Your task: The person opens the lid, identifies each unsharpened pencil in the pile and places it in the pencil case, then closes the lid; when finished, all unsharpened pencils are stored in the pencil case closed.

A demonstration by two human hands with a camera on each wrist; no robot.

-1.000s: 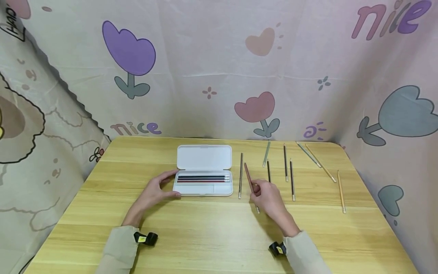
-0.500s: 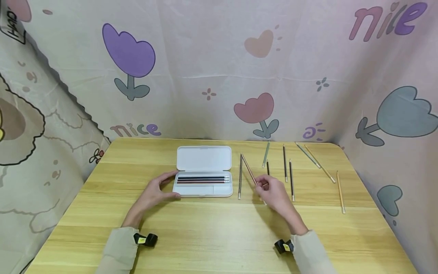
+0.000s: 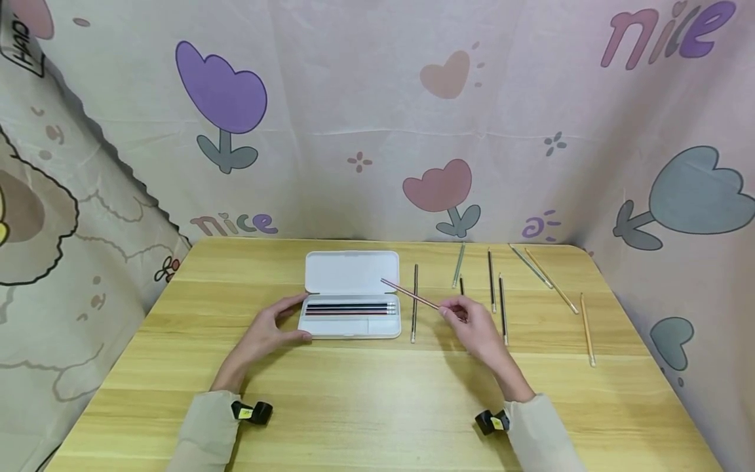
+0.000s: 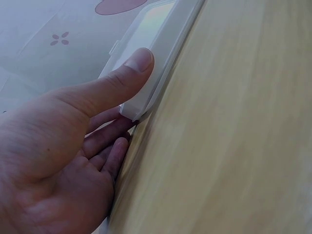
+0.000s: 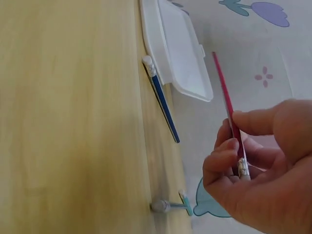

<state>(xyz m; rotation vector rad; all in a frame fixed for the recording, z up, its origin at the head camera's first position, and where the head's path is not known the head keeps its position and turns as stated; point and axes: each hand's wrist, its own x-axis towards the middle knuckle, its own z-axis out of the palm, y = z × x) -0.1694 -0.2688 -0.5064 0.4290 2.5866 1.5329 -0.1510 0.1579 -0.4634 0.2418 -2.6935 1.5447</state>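
A white pencil case (image 3: pixel 385 328) lies with its lid (image 3: pixel 352 272) raised on the table. Several dark pencils and a red one (image 3: pixel 348 314) rest in its back compartment. My left hand (image 3: pixel 268 330) holds the case's left end, thumb at the front corner and fingers at the back. In the right wrist view, my right hand (image 5: pixel 263 161) pinches a red pencil (image 5: pixel 225 92) near its eraser end, lifted off the table. That pencil tilts toward the case, its far tip in front of the lid in the head view. Beneath it lies a dark blue pencil (image 5: pixel 163 105).
Right of the case, several pencils lie apart: black ones (image 3: pixel 503 311), green ones (image 3: pixel 459 265) and yellow ones (image 3: pixel 587 331). A patterned cloth (image 3: pixel 330 131) hangs behind the wooden table (image 3: pixel 366 406).
My right hand has raised the red pencil off the table, moved slightly right, and swung its far tip left toward the case. My left hand has stayed at the case.
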